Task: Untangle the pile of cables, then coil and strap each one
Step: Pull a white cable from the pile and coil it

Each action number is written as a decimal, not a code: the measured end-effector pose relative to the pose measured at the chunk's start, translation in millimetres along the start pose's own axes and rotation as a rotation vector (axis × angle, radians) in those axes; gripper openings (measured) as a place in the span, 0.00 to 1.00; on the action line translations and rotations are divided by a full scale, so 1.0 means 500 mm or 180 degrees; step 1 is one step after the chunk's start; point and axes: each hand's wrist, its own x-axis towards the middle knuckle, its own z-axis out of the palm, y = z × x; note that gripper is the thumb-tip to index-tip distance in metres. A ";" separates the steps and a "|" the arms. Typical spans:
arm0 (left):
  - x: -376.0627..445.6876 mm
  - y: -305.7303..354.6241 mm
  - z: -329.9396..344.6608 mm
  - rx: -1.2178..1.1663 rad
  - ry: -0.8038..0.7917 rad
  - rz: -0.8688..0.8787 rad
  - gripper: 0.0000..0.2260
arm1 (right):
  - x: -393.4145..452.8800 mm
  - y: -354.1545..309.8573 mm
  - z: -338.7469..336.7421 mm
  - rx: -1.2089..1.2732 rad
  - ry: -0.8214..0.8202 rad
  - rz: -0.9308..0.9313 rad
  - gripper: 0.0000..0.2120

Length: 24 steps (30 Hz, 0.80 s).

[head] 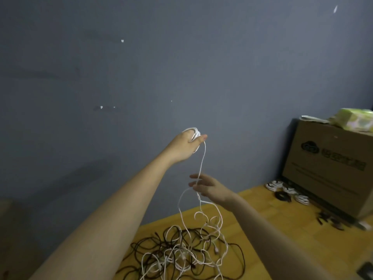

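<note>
The left hand [186, 145] is raised toward the wall at 12 o'clock, its grip curled round a small coil [194, 132] of white cable already wound there. From it one white strand [202, 158] drops to the right hand [205, 185], whose fingers are spread and loose, the strand running between them rather than pinched. Below, at 6 o'clock on the desk [272, 209], lies the pile [181, 253]: white and dark cables looped through one another, the white strand's lower run still caught in it.

The step in hand looks like winding the white cable while drawing it free. To do it well, let the right hand act as a guide: slide along the strand, feel for a snag, and lift loops off the dark cables instead of tugging. Keep each turn on the left hand the same size and flat. Pulling hard would likely tighten a knot.

Finished bundles [286, 191] sit at 3 o'clock beside a box [331, 170].
</note>
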 end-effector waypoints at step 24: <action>-0.248 -0.120 0.098 -0.2089 0.0591 -0.1194 0.13 | -0.080 0.178 0.237 -0.0713 0.0078 -0.0444 0.10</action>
